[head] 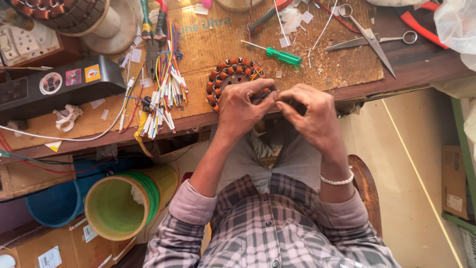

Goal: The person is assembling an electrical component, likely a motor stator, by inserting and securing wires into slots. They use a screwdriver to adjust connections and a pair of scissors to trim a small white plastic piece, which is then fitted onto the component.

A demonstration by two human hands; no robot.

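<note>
Both hands, left hand (243, 106) and right hand (310, 114), pinch thin wires together just below the copper-wound stator (230, 74).

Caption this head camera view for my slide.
Both hands pinch thin wires at a round copper-wound stator on the cardboard-covered bench.

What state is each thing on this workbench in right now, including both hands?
Left hand: fingers pinched at thin wires, resting on the stator.
Right hand: fingertips pinched against the left hand's.
Round copper-wound motor stator: flat on cardboard, partly covered by the left hand.
Steel scissors: open, lying flat.
Green-handled screwdriver: lying loose.
Bundle of multicoloured wires: fanned out, ends sleeved white.
Yellow-green plastic bucket: tipped on its side.
</note>
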